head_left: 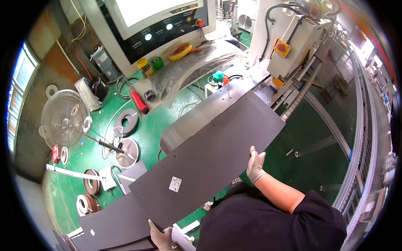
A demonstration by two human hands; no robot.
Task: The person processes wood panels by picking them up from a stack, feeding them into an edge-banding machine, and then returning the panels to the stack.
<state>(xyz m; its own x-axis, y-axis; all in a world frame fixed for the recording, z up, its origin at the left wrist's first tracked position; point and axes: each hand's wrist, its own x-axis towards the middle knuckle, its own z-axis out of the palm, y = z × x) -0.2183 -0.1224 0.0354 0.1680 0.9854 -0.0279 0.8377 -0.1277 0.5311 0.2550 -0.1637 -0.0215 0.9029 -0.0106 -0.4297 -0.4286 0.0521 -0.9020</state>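
A long dark grey panel (209, 146) with a white label (175, 184) lies slantwise in front of me, its far right end over a metal machine bed (184, 131). My right hand (255, 165), in a pale glove, is closed on the panel's near edge, thumb on top and the other fingers partly hidden. At the lower left corner my gloved left hand (161, 236) grips the same panel, its fingers mostly out of sight below. Under that corner, a second dark panel (111, 224) with a small white label shows.
Beyond stands a control console (167, 31) with lit buttons; tape rolls (181, 51) and a red-handled tool (139, 102) lie on its ledge. A standing fan (65, 121) and edging coils (125, 122) occupy the green floor at left. Machine rails (331, 125) run along the right.
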